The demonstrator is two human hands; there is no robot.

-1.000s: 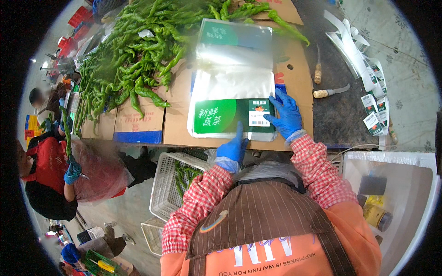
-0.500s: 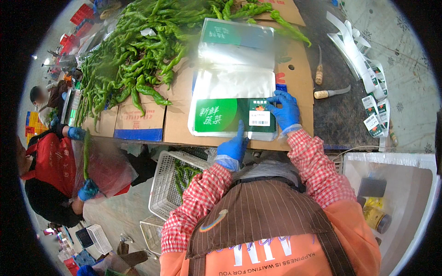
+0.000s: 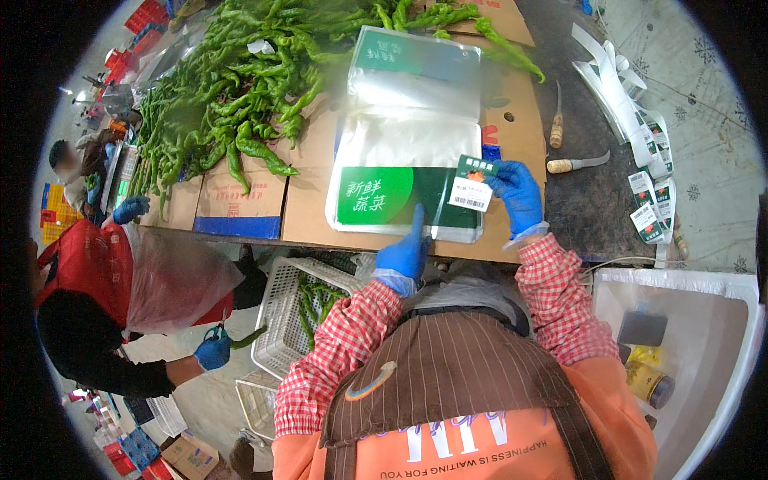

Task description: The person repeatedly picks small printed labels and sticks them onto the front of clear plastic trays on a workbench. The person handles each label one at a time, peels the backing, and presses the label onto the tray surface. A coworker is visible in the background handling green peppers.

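Observation:
A clear plastic bag with green printed panels lies flat on cardboard at the table's front edge, with further bags stacked under it. My left hand, in a blue glove, presses its outstretched index finger on the bag's lower part and holds nothing. In its blue glove, my right hand pinches the right edge of a label. That label is dark green and white with a barcode, and sits tilted over the bag's right side. Whether its left edge touches the bag, I cannot tell.
Long green peppers heap at the back left. Two wooden-handled knives and a strip of labels lie at right. Below are a white basket and a foam box. A co-worker at left holds scissors.
The label, flat on the bag before, is now lifted and tilted to the right in my right hand. My left hand has barely moved. The co-worker's lower hand moved right with a pepper.

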